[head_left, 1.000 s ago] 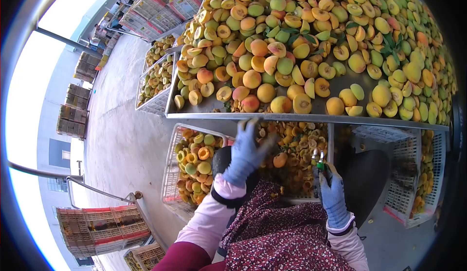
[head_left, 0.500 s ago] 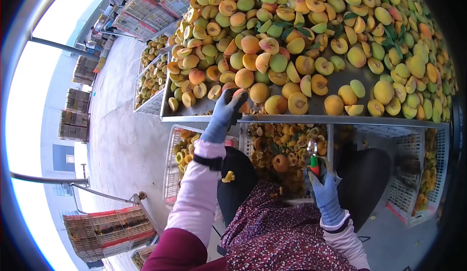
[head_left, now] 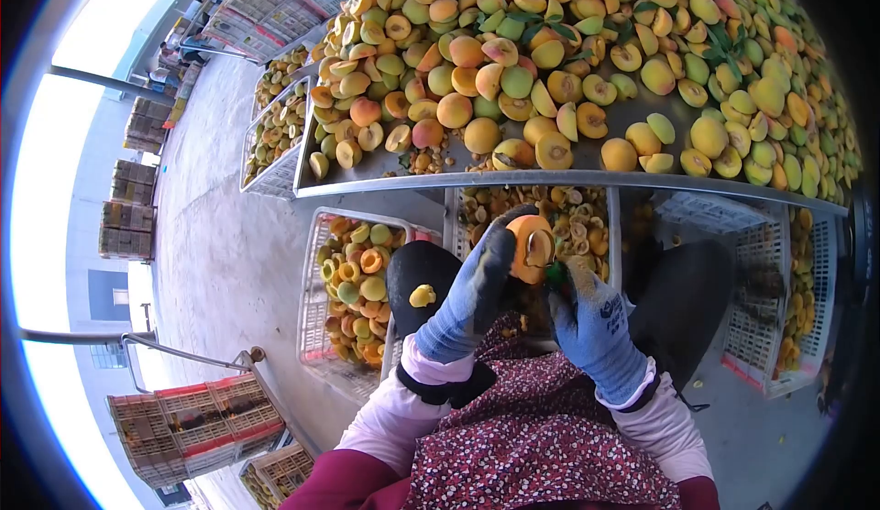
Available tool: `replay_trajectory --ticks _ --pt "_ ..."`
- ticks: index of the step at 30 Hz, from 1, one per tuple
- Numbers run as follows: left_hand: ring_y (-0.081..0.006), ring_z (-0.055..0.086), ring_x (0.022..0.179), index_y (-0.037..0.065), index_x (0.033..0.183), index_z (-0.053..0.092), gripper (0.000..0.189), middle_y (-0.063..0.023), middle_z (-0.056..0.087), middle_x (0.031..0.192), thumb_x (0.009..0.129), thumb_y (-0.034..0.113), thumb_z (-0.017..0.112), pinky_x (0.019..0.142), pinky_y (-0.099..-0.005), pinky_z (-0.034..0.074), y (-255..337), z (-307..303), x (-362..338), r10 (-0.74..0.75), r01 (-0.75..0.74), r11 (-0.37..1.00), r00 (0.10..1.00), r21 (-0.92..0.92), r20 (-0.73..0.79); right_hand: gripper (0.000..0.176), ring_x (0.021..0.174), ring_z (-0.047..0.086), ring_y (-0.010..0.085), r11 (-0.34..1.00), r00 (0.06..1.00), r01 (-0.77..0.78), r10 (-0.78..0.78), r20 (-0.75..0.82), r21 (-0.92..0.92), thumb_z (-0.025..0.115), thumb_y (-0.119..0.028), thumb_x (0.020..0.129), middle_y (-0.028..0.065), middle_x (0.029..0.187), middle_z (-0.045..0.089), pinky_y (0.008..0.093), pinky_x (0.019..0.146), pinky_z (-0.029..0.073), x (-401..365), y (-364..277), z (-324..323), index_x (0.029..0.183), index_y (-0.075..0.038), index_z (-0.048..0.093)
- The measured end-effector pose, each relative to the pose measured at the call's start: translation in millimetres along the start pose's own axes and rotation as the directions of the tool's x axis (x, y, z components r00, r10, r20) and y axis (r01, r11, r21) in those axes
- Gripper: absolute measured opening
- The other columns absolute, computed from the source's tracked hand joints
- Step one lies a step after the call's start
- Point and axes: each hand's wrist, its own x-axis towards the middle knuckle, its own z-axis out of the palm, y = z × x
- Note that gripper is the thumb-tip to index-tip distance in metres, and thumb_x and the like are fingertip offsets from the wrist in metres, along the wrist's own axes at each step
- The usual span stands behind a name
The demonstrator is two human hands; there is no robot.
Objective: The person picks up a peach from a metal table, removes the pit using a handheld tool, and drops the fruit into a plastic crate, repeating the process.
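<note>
Above the lap, my left hand (head_left: pixel 477 281), in a blue and dark glove, is closed around a halved peach (head_left: pixel 531 248) with its cut face and pit cavity showing. My right hand (head_left: pixel 591 313), gloved alike, grips a tool with a green handle (head_left: pixel 555 274) against the peach's right side; the tool's metal end is hidden. Beyond both hands is a metal table (head_left: pixel 412 181) heaped with peach halves (head_left: pixel 554 151). Below its edge a crate (head_left: pixel 614 235) holds peach pieces and scraps.
A white crate (head_left: pixel 312 313) of peach halves stands at the left, another crate (head_left: pixel 752 299) at the right. A yellow peach scrap (head_left: pixel 423 296) lies on the left knee. Stacked crates (head_left: pixel 197 427) stand on the floor at left; people are far back.
My left hand has come back from the table edge to above the lap with the peach half. My right hand has moved up and left, bringing the green-handled tool to the fruit.
</note>
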Motion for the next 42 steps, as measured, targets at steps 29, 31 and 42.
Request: replay_trajectory --ticks 29,31,42 --pt "-0.0102 0.053 0.082 -0.003 0.099 0.057 0.022 -0.0064 0.06 0.086 0.089 0.016 0.055 0.076 -0.0242 0.044 11.8 11.9 -12.3 0.017 -0.018 1.0 0.999 0.019 0.03 0.027 0.045 0.048 0.0162 0.213 0.708 -0.674 0.459 0.536 0.708 0.049 -0.023 0.094 0.0083 0.07 0.057 0.027 0.041 0.04 -45.2 -19.3 2.8 0.108 -0.001 0.054" --pt "-0.0139 0.053 0.077 -0.005 0.098 0.059 0.029 -0.01 0.056 0.086 0.09 0.022 0.051 0.069 -0.0248 0.043 16.3 13.9 -9.6 0.105 -0.112 0.991 0.989 0.07 0.101 0.028 0.042 0.046 0.0143 -0.128 0.638 -0.702 0.325 0.698 0.701 0.046 -0.028 0.095 0.0064 0.067 0.055 0.0252 0.037 0.037 -48.7 -13.5 2.1 0.104 -0.003 0.054" --pt "-0.0182 0.059 0.092 0.003 0.118 0.048 0.042 -0.0105 0.058 0.104 0.084 0.022 0.061 0.08 -0.0307 0.051 -31.1 38.5 -13.9 -0.011 -0.072 0.936 0.972 -0.345 -0.235 0.038 0.038 0.042 0.0111 -0.532 0.736 -0.618 -0.133 0.663 0.579 0.041 -0.04 0.096 0.003 0.058 0.048 0.0236 0.034 0.036 -46.6 6.1 1.6 0.094 -0.004 0.055"
